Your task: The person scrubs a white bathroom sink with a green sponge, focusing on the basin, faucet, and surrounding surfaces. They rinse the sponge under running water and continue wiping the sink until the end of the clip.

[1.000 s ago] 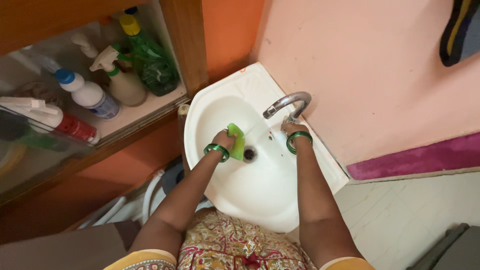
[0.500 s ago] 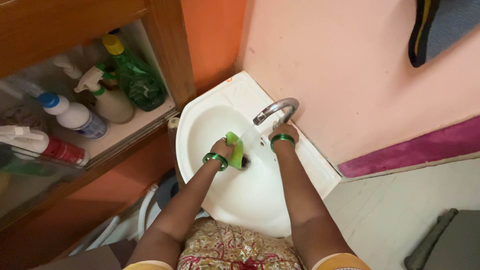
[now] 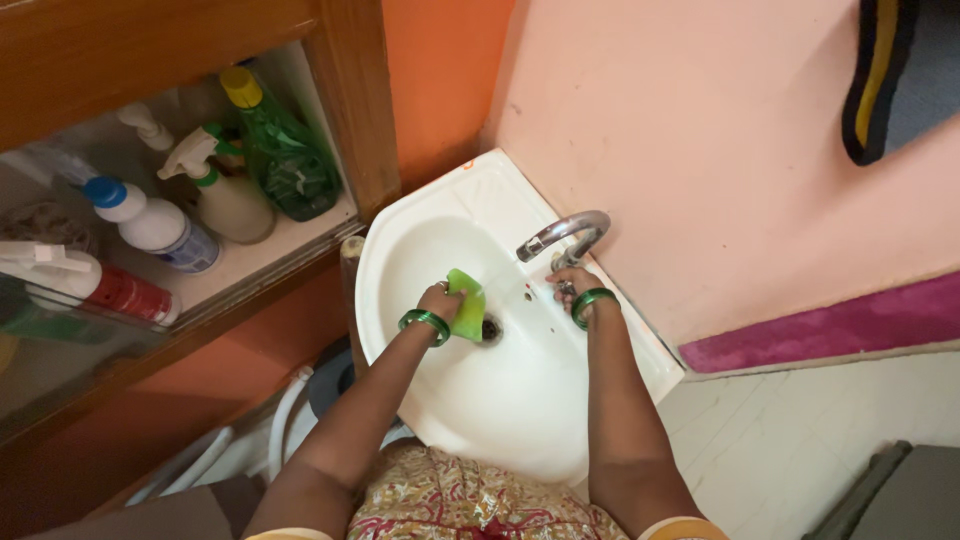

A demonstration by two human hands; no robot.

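The left hand [image 3: 440,300] grips a green sponge [image 3: 467,304] inside the white sink [image 3: 500,400], beside the drain. The sponge looks soft, light and wet. The right hand [image 3: 570,282] closes on the tap [image 3: 565,232] base.

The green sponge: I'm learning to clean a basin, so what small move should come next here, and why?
Probably turn the tap handle: the right hand is at the base of the chrome tap, and the left hand holds the green sponge in the white sink near the spout, beside the drain.
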